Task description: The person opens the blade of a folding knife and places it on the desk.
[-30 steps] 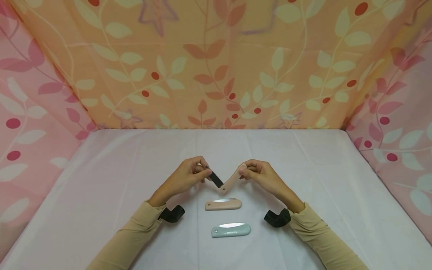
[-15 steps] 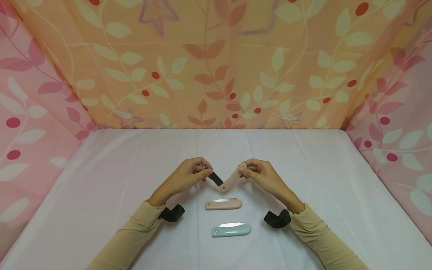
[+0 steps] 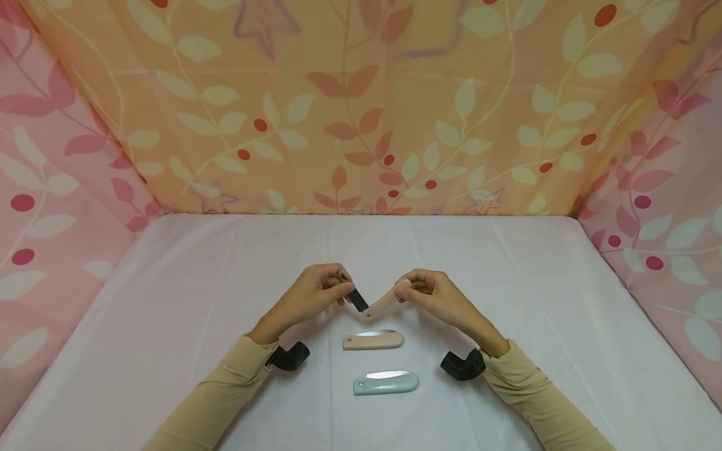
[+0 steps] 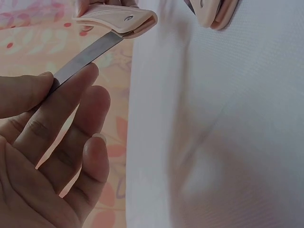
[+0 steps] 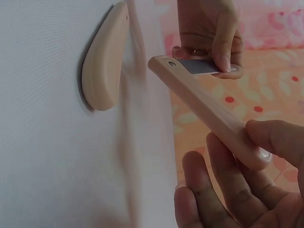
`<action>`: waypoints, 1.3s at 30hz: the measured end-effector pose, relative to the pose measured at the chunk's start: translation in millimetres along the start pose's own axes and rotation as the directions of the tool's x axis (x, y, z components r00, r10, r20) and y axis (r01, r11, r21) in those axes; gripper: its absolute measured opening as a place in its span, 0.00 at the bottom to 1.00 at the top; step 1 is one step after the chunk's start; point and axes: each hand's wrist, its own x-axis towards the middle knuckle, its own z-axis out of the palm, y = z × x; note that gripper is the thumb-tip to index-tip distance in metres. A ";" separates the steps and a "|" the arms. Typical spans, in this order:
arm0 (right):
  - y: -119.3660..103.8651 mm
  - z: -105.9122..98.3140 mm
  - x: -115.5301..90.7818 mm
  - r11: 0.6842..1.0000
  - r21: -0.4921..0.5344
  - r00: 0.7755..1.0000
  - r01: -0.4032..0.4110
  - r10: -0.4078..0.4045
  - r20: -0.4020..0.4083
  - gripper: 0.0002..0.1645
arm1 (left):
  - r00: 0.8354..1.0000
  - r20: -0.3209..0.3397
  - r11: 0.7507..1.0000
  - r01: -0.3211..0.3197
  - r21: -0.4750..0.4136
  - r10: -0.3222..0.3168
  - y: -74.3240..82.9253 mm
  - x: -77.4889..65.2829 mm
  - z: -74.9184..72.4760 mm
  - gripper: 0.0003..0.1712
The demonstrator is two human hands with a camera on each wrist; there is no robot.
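A half-unfolded folding knife with a pale pink handle (image 3: 383, 304) is held above the table between both hands. My left hand (image 3: 318, 288) pinches its blade (image 4: 88, 57) between thumb and index finger, the other fingers loosely bent. My right hand (image 3: 437, 294) pinches the far end of the handle with thumb and fingers. Blade and handle form a wide V, with the pivot at the bottom. The blade looks dark in the head view and shiny grey in the left wrist view. Its tip is covered by my left fingers.
A second pink folding knife (image 3: 373, 341) lies folded on the white tablecloth (image 3: 225, 388) just in front of the held one. Nearer me lies a folded mint-green knife (image 3: 386, 383). Black wrist mounts (image 3: 462, 365) sit by both cuffs. Patterned cloth walls (image 3: 361, 125) enclose the table.
The pivot of the held knife has shifted slightly left, and its handle now lies flatter. My right fingers have moved a little left and down with it. The two knives on the table stay put.
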 end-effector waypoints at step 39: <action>1.9 13.8 -1.2 0.978 -0.195 0.995 0.069 -0.054 0.081 0.12 | 0.997 0.028 0.998 -0.068 -0.016 0.068 5.6 -5.3 2.4 0.04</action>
